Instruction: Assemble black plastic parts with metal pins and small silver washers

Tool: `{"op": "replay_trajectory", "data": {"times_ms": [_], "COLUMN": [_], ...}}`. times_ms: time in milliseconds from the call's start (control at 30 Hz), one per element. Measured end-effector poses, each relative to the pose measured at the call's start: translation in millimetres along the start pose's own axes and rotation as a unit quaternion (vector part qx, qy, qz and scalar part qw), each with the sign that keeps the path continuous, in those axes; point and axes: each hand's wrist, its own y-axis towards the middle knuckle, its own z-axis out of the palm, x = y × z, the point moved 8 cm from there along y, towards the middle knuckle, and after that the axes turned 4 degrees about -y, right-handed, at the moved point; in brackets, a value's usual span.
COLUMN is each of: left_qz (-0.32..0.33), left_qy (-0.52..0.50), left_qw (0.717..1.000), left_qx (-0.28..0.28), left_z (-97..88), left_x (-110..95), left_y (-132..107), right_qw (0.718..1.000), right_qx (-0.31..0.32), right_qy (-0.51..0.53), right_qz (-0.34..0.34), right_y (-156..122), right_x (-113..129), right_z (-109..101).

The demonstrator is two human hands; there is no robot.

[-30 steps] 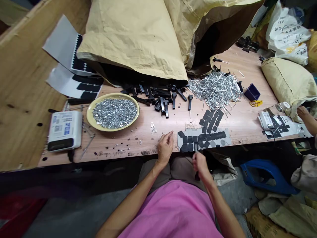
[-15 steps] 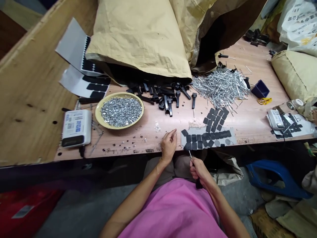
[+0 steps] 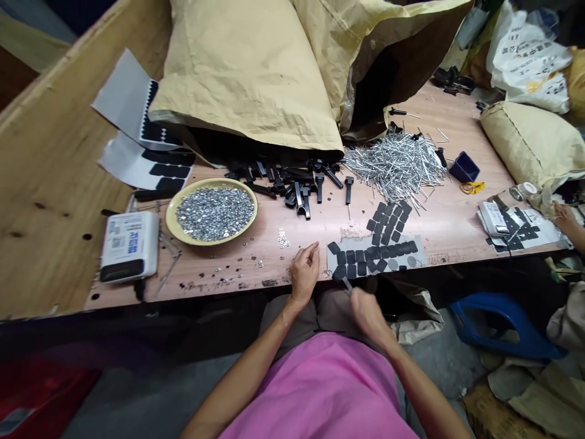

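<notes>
Right hand has dipped below the bench edge, grip closed on a pin; left hand stays put, its grip unclear.

Head camera: I am looking down from above

It is facing forward and down, sitting close over my left hand and right hand, taking in the surface beyond.

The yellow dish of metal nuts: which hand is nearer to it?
Left. The left hand rests at the table edge, right of the dish; the right hand is farther right, below the edge, holding a thin pin.
</notes>
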Motion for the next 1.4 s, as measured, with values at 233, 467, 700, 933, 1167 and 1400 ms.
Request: {"op": "replay_trajectory", "data": {"times_ms": [233,467,700,933,1167,1400], "left_qz": [-0.008,-0.011,-0.005,0.026,0.034,0.092], "left_qy": [-0.006,-0.008,0.009,0.019,0.028,0.043], "left_qw": [1.000,1.000,1.000,0.999,0.999,0.995], "left_qx": [0.000,0.000,0.003,-0.007,-0.009,0.020], "left_z": [0.2,0.4,0.5,3.1,5.5,10.2], "left_x": [0.9,2.7,1.9,-2.1,-3.8,-24.4], "left_y": [0.8,0.2,-0.3,-1.5,0.0,-1.0], "right_qw": [0.998,0.991,0.985,0.992,0.962,0.932], "right_qx": [0.042,0.051,0.044,-0.107,-0.200,-0.172], "right_qy": [0.051,0.120,0.158,-0.065,-0.141,-0.309], "right_qz": [-0.008,0.026,0.050,0.023,-0.119,-0.083], "right_y": [-6.4,-4.6,-1.2,-22.7,23.2,138.7], "right_x": [-9.9,-18.5,-27.8,-97.3,-3.9,129.2], "right_z": [12.9,11.3,-7.6,-71.9,-110.6,-71.2]}}
